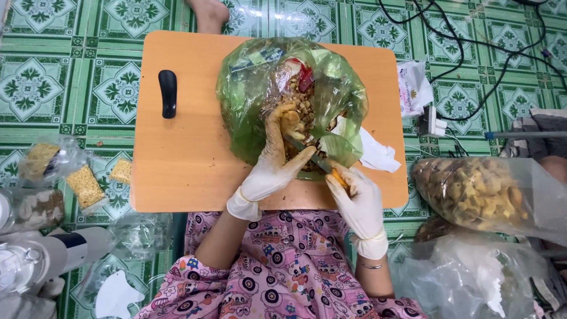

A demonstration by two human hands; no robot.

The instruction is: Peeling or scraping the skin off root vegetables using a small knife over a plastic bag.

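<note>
Your left hand (273, 165), in a stained white glove, reaches into the open green plastic bag (254, 100) on the small wooden table (177, 159) and closes around a yellowish piece of root (290, 118) (it looks like ginger or turmeric, I cannot tell which). Your right hand (359, 204) grips a small knife (316, 158) by its orange handle, with the blade pointing toward the left fingers. Keep the blade angled away from the thumb, and let the scraps fall inside the bag — its mouth is just under the piece. Hold the root firmly, because the glove looks wet. The black object (168, 93) lies well apart — no trouble there.
</note>
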